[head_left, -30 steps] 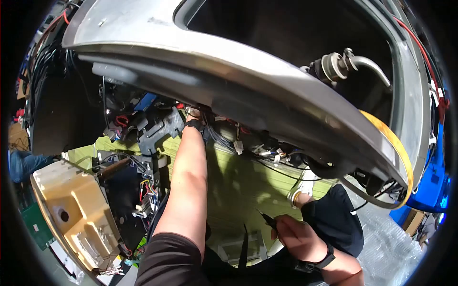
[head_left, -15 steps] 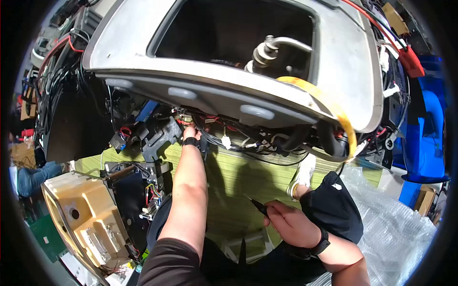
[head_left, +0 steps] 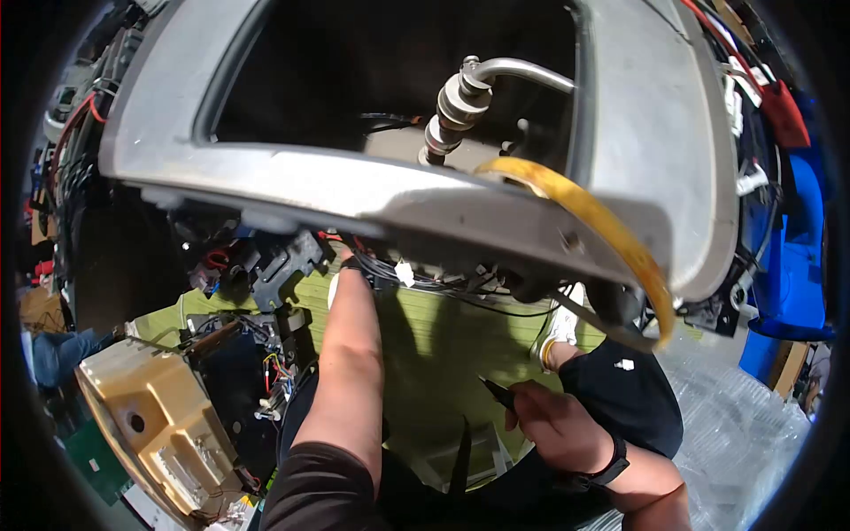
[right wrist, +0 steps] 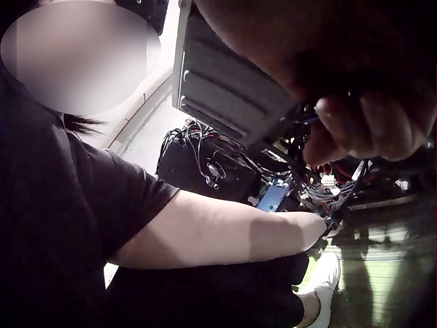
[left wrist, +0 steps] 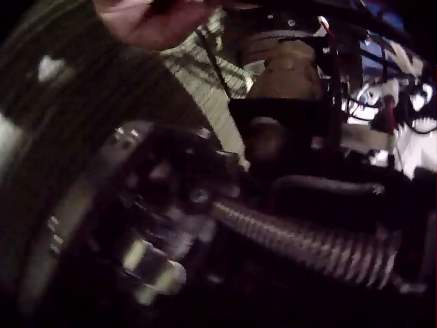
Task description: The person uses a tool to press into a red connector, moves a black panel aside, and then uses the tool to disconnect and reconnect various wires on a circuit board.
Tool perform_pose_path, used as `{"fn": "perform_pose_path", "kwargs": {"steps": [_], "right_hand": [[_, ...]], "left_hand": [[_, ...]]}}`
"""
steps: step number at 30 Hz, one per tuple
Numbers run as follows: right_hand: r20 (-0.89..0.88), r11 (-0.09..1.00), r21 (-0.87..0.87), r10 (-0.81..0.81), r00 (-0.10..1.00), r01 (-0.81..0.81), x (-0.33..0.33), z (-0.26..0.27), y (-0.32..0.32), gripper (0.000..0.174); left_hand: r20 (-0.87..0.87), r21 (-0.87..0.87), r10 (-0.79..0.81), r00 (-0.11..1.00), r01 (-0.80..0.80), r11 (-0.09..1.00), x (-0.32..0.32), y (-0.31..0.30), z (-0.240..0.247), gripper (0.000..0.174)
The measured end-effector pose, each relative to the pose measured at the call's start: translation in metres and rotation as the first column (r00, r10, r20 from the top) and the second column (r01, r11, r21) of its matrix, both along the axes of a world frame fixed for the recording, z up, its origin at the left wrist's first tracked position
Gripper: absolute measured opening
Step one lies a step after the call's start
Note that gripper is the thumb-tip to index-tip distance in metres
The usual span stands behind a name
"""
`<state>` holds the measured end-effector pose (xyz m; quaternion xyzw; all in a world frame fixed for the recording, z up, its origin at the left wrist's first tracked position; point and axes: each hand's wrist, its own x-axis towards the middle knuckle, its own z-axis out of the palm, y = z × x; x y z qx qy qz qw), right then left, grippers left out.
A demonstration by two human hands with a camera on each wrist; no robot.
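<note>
In the head view the left arm reaches under the edge of a big grey panel (head_left: 620, 115), and only a sliver of the left hand (head_left: 346, 256) shows near dark cables. The left wrist view catches part of that hand (left wrist: 153, 24) at the top, above a coiled spring (left wrist: 307, 246) and dark machine parts; its fingertips and any hold are hidden. Low in the head view, the right hand (head_left: 560, 425) grips a slim black pointed tool (head_left: 498, 391), tip toward the upper left. In the right wrist view the right hand's fingers (right wrist: 382, 126) are curled, in shadow.
A yellow band (head_left: 611, 221) loops over the panel's front edge. A tan moulded housing (head_left: 159, 398) stands at lower left beside wired parts. Bubble wrap (head_left: 735, 416) lies at right, near a blue object (head_left: 792, 265). A white connector (head_left: 405, 273) hangs from cables.
The head view has shifted, and the panel fills more of it than half a second ago, covering more of the left hand. The right hand still holds the tool, now slightly lower.
</note>
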<state>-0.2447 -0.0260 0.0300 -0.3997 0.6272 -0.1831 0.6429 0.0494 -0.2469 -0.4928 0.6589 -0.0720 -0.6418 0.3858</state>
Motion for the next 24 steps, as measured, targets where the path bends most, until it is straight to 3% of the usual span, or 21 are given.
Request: {"fn": "perform_pose_path", "kwargs": {"steps": [2, 3, 4, 5, 6, 8, 10, 12, 14, 16, 20, 21, 24], "right_hand": [[0.045, 0.997, -0.077, -0.012, 0.999, 0.015, 0.002, 0.007, 0.003, 0.024], [0.047, 1.0, -0.014, 0.014, 0.999, -0.014, 0.003, 0.013, 0.002, 0.022], [0.051, 0.998, 0.05, 0.038, 0.998, -0.04, 0.003, 0.02, 0.004, 0.021], [0.039, 0.997, 0.007, 0.074, 0.997, -0.074, 0.003, 0.019, 0.011, 0.022], [0.043, 0.998, -0.004, 0.066, 0.997, -0.066, 0.003, 0.021, 0.013, 0.022], [0.021, 0.993, -0.115, 0.033, 0.999, -0.031, 0.009, 0.026, 0.014, 0.024], [0.054, 0.983, -0.183, -0.008, 0.999, 0.018, 0.013, 0.024, 0.018, 0.024], [0.068, 0.959, -0.28, -0.019, 0.997, 0.037, 0.015, 0.018, 0.019, 0.024], [0.041, 0.964, -0.264, -0.025, 0.999, 0.035, 0.016, 0.012, 0.021, 0.025], [0.1, 0.931, -0.361, -0.023, 0.995, 0.058, 0.012, 0.006, 0.023, 0.024], [0.106, 0.92, -0.383, -0.044, 0.993, 0.082, -0.002, 0.002, 0.025, 0.023], [0.107, 0.921, -0.376, -0.065, 0.992, 0.101, -0.006, 0.002, 0.025, 0.023], [0.071, 0.927, -0.354, -0.1, 0.992, 0.119, -0.022, 0.003, 0.027, 0.024]], "left_hand": [[-0.008, -0.003, 0.028, 1.0, -0.028, 1.0, -0.004, 0.031, 0.003, 0.033], [-0.01, -0.004, 0.04, 0.999, -0.04, 0.999, 0.003, 0.035, 0.007, 0.034], [0.125, 0.066, -0.026, 0.992, 0.018, 0.998, -0.012, 0.044, 0.061, 0.028], [0.312, -0.035, -0.082, 0.947, 0.097, 0.995, -0.02, 0.056, 0.072, 0.03], [0.492, -0.121, -0.111, 0.864, 0.194, 0.974, -0.024, 0.066, 0.077, 0.034], [0.835, -0.237, 0.033, 0.55, 0.306, 0.922, -0.021, 0.091, 0.08, 0.039], [0.854, -0.172, -0.001, 0.52, 0.285, 0.943, 0.0, 0.11, 0.075, 0.037], [0.964, -0.203, 0.155, 0.217, 0.219, 0.954, -0.025, 0.125, 0.17, 0.035], [0.928, -0.19, 0.107, 0.358, 0.206, 0.96, -0.027, 0.12, 0.235, 0.038], [0.927, -0.271, 0.185, 0.325, 0.241, 0.932, -0.019, 0.104, 0.259, 0.034], [0.97, -0.158, 0.041, 0.239, 0.495, 0.854, -0.003, 0.073, 0.278, 0.029], [0.969, -0.164, 0.019, 0.245, 0.588, 0.792, -0.001, 0.067, 0.284, 0.031], [0.992, -0.089, -0.01, 0.125, 0.761, 0.643, 0.001, 0.044, 0.288, 0.03]]}}
